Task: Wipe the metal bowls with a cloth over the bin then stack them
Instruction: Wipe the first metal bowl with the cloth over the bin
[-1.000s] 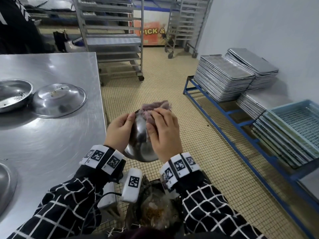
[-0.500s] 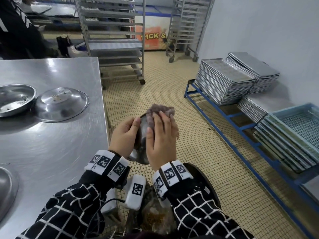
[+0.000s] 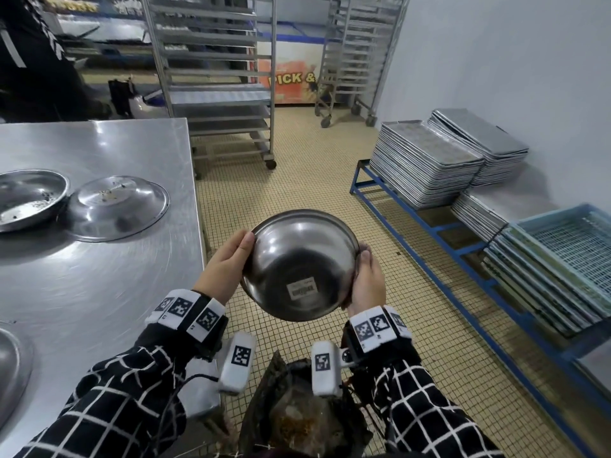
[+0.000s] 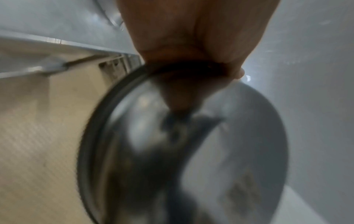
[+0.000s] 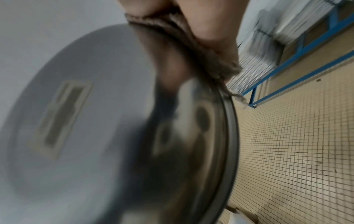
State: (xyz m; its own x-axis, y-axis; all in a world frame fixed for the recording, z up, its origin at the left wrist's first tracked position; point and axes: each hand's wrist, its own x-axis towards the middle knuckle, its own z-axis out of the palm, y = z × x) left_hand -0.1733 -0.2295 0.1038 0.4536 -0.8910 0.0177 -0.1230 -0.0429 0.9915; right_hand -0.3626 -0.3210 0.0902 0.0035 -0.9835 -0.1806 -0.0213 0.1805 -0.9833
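Note:
I hold a metal bowl (image 3: 299, 262) tilted up over the bin (image 3: 297, 421), its underside with a barcode sticker facing me. My left hand (image 3: 228, 269) grips the left rim, thumb on the outside. My right hand (image 3: 367, 285) grips the right rim. In the right wrist view a brownish cloth (image 5: 191, 50) is pinched between that hand (image 5: 206, 22) and the bowl's (image 5: 95, 121) rim; the head view hides the cloth behind the bowl. The left wrist view is blurred, with my left hand (image 4: 191, 37) at the bowl's (image 4: 191, 151) edge.
On the steel table (image 3: 99, 292) to my left lie a soiled open bowl (image 3: 26, 198), an upturned bowl (image 3: 115, 206) and part of another bowl (image 3: 10, 368). A blue rack (image 3: 463, 259) with stacked trays runs along the right wall. Wheeled racks (image 3: 215, 77) stand behind.
The bowl has turned from edge-on to its underside facing me. My hands moved apart to opposite rims, and the cloth went from the bowl's top to behind the right rim.

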